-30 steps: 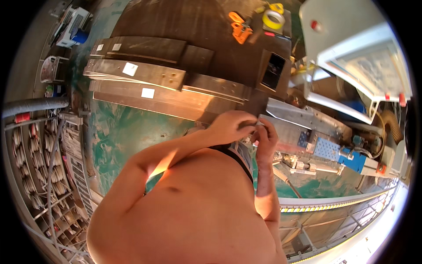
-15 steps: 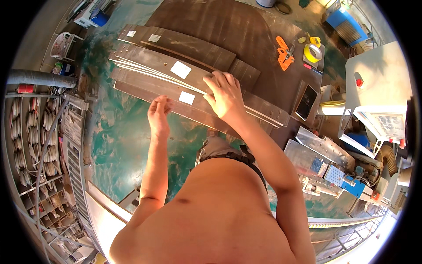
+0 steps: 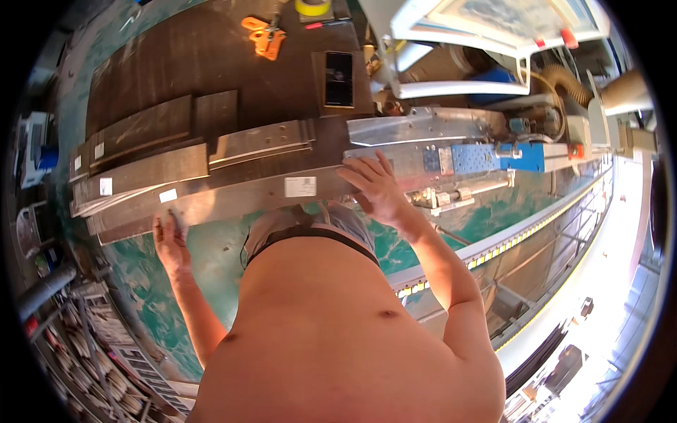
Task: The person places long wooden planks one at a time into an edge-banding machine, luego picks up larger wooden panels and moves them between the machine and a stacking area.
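A long thin brown panel [image 3: 233,201] with white labels lies across the front of a dark workbench [image 3: 211,63]. My left hand [image 3: 169,240] grips its near edge toward the left end, fingers curled under it. My right hand [image 3: 377,189] rests flat on top of the panel near its right end, fingers spread, beside a metal machine table [image 3: 423,130]. More panels [image 3: 141,144] of the same kind are stacked behind it on the bench.
An orange tool [image 3: 264,35], a yellow tape roll [image 3: 314,7] and a black phone [image 3: 339,69] lie at the back of the bench. A machine with a blue part [image 3: 522,156] stands right. Racks of stock [image 3: 77,352] fill the lower left. The floor [image 3: 211,261] is green.
The view swung right. My hands went from being held together at my front to the panel stack; now the left grips the front panel's edge and the right presses on top.
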